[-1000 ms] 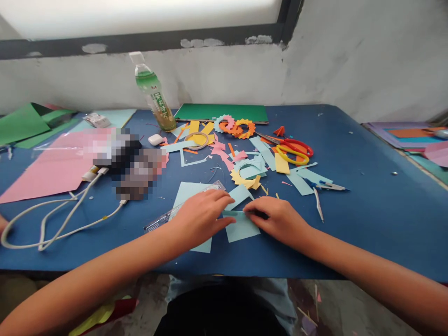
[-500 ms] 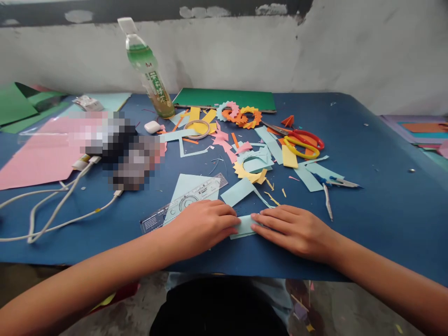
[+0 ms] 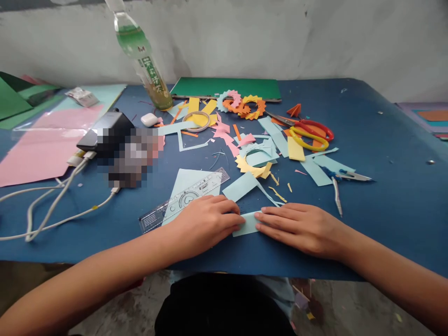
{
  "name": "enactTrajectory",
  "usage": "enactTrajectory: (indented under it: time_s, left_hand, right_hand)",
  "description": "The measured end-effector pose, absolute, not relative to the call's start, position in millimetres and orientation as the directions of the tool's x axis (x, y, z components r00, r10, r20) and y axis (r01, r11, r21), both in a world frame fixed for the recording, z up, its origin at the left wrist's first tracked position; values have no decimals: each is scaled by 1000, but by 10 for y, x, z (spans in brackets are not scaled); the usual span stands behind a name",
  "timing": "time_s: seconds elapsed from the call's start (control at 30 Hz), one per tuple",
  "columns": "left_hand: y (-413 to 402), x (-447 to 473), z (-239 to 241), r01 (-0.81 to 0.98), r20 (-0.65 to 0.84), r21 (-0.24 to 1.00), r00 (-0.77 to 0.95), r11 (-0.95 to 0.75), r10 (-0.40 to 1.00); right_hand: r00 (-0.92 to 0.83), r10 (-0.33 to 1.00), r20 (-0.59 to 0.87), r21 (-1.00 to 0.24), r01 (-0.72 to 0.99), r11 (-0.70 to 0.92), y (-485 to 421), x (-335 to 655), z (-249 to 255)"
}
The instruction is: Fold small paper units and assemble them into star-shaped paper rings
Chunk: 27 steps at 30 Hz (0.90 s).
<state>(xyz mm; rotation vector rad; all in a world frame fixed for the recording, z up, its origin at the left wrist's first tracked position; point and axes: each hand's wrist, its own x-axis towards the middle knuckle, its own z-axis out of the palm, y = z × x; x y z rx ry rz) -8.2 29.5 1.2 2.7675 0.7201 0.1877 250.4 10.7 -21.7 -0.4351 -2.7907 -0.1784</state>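
Note:
A small folded piece of light blue paper [image 3: 248, 223] lies on the blue table [image 3: 385, 210] near its front edge. My left hand [image 3: 206, 221] lies on its left end, fingers stretched flat and pressing down. My right hand [image 3: 301, 226] lies flat on its right end, fingertips almost meeting those of the left. Just behind my left hand are a clear plastic ruler [image 3: 182, 199] and a larger light blue sheet [image 3: 191, 184].
Paper scraps and zigzag-edged rings [image 3: 241, 102] cover the table's middle. Red and yellow scissors [image 3: 308, 135], a compass [image 3: 336, 186], a tape roll [image 3: 196, 120], a tilted green drink bottle [image 3: 143, 60], white cables [image 3: 52, 205], pink sheet [image 3: 38, 149] and green card [image 3: 227, 87] surround them.
The paper piece was folded smaller; my right hand went from a pinch at its top edge to lying flat on it. The view tipped downward.

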Motion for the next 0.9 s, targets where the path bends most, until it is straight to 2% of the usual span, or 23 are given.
enactTrajectory:
  time_s: [0.5, 0.6, 0.77, 0.9]
  left_hand:
    - [290, -68, 45, 479, 2, 263, 868, -838, 497]
    - [261, -69, 41, 449, 18, 187, 888, -874, 460]
    - [185, -34, 83, 311, 35, -10, 950, -951, 310]
    - [156, -10, 81, 292, 23, -58, 956, -955, 291]
  right_hand:
    - [-903, 307, 300, 43, 335, 941, 119, 2501, -213]
    - [-886, 343, 312, -19, 355, 935, 132, 2478, -203]
    - [-875, 373, 308, -70, 370, 926, 116, 2415, -192]
    - [-856, 443, 266, -77, 439, 895, 65, 2311, -189]
